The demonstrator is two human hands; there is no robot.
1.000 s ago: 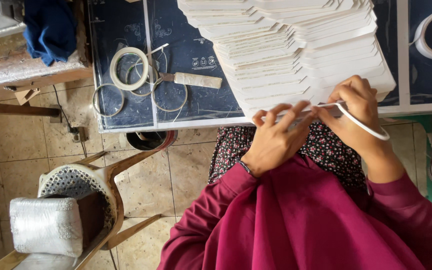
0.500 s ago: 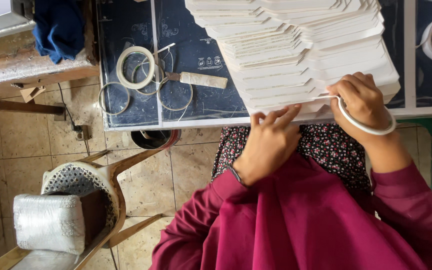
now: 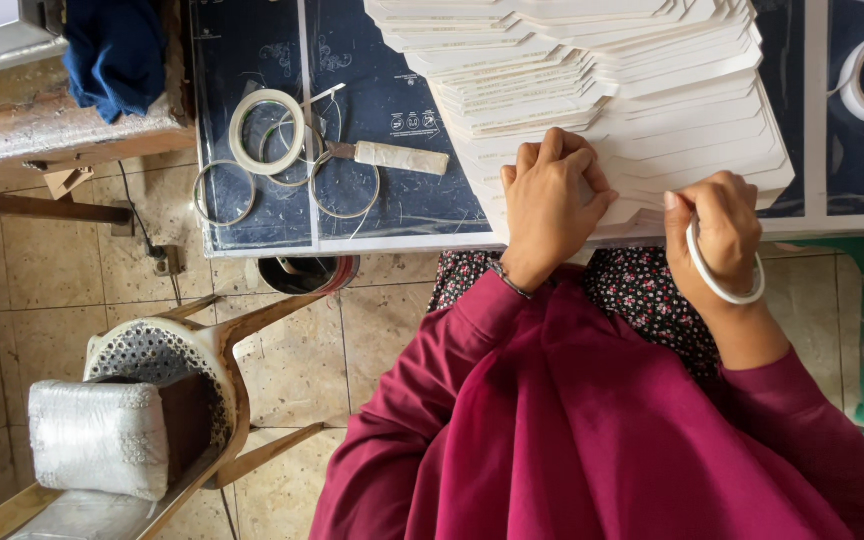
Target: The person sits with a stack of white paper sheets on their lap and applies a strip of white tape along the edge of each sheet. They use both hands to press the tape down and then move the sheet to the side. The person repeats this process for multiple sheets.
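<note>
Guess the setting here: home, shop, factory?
Likely a small craft or packaging workshop: a big fanned stack of white card blanks on a dark cutting-mat table, tape rolls beside a knife, tiled floor.

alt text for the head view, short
Seen from above, a person's left hand presses on fanned white card sheets at a dark table's edge, while the right hand wears a tape ring. Tape rolls lie left.

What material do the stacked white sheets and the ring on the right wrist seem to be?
Stacked white sheets: likely matte card or thick paper; stiff, clean-cut, fanned edges. Ring by the right hand: probably a nearly spent tape roll, thin, whitish, slightly glossy.
</note>
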